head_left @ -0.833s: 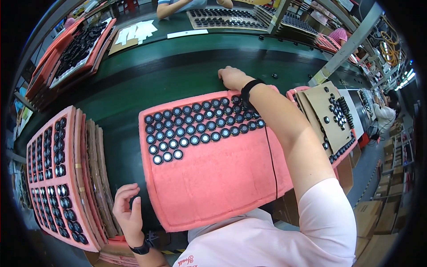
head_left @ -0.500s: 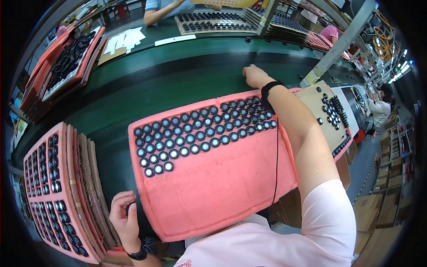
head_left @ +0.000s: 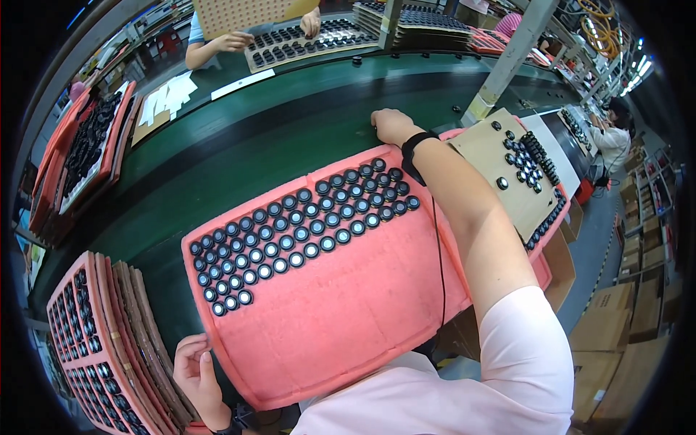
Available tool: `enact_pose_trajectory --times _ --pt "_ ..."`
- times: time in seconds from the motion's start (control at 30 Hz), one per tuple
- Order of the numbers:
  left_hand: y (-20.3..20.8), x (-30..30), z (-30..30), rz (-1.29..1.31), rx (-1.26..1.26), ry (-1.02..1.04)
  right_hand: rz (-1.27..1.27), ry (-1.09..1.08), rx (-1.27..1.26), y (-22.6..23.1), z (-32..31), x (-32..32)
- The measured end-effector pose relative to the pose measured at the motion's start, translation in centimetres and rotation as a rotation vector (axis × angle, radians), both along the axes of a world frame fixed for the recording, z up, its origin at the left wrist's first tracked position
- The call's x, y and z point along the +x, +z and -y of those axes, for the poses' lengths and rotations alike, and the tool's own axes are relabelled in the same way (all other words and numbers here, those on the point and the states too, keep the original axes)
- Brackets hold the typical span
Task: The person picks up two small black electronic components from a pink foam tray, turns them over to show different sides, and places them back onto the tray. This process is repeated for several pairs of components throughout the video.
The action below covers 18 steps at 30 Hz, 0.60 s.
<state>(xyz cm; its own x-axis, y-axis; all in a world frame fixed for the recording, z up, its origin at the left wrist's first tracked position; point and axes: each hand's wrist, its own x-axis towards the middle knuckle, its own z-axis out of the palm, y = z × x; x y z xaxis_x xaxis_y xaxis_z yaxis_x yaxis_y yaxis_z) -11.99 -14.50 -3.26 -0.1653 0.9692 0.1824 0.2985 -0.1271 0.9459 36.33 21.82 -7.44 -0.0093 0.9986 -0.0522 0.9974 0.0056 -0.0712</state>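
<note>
A pink foam tray (head_left: 341, 304) lies tilted in front of me, its upper part filled with rows of small round black parts (head_left: 278, 232) with silvery centres. Past its far edge, my right hand (head_left: 395, 127) reaches over the green conveyor belt (head_left: 290, 119). Its fingers are curled together; a dark spot shows at the fingertips, too small to name. My left hand (head_left: 197, 373) is beside the tray's near left edge, fingers loosely bent, thumb apart, holding nothing. Both wrists wear black bands, and a thin dark cord hangs from the right one across the tray.
A stack of filled pink trays (head_left: 90, 355) stands at the left. Right of my arm, a tan board (head_left: 500, 156) carries loose black parts. A metal post (head_left: 507, 69) rises beyond it. Across the belt, a co-worker's hands (head_left: 235, 42) are near a yellow perforated board (head_left: 254, 16).
The view has shifted, so the tray appears lower and further left. My right hand stays beyond the tray's far edge, fingers still curled. More of the co-worker's hands and yellow board now shows.
</note>
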Motion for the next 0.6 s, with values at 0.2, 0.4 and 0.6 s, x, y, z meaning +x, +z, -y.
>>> enact_pose_trajectory --times 0.2,0.4,0.6 --pt "2.1 3.5 -1.9 -0.067 0.087 -0.084 -0.151 0.175 0.026 1.0 1.2 -1.1" --pt "3.7 8.2 -4.1 0.016 0.208 -0.217 -1.059 0.385 -0.196 8.7 14.7 -11.9" --pt "3.8 12.6 -4.5 -0.024 0.372 -0.211 -1.707 0.601 -0.501 7.9 26.3 -17.8"
